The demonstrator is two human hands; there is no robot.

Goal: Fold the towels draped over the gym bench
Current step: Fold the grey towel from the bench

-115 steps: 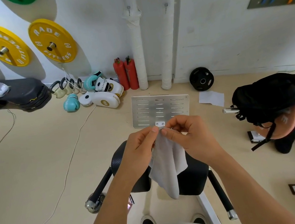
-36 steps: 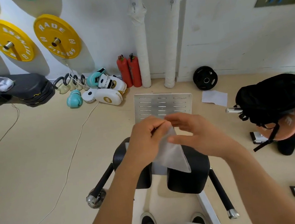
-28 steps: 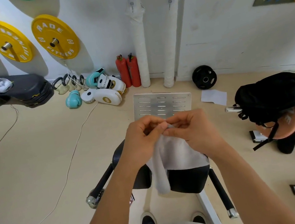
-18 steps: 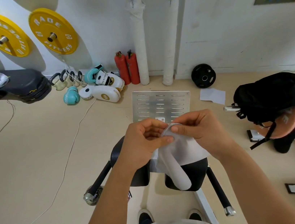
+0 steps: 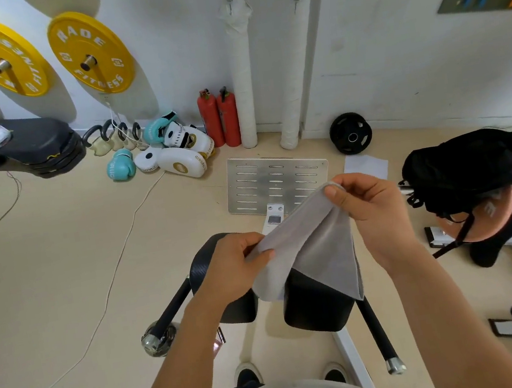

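The grey towel (image 5: 314, 244) hangs in the air just above the black padded table (image 5: 313, 304), stretched between both hands. The left hand (image 5: 232, 266) has a closed grip, pinching one end of the top edge; the right hand (image 5: 368, 207) pinches the other end, higher and farther from the table, thumb over the cloth. The towel looks light, soft and limp: it sags into loose flaps below the held edge. It should fold best when taken by its corners, keeping the edge taut so the layers do not slip.
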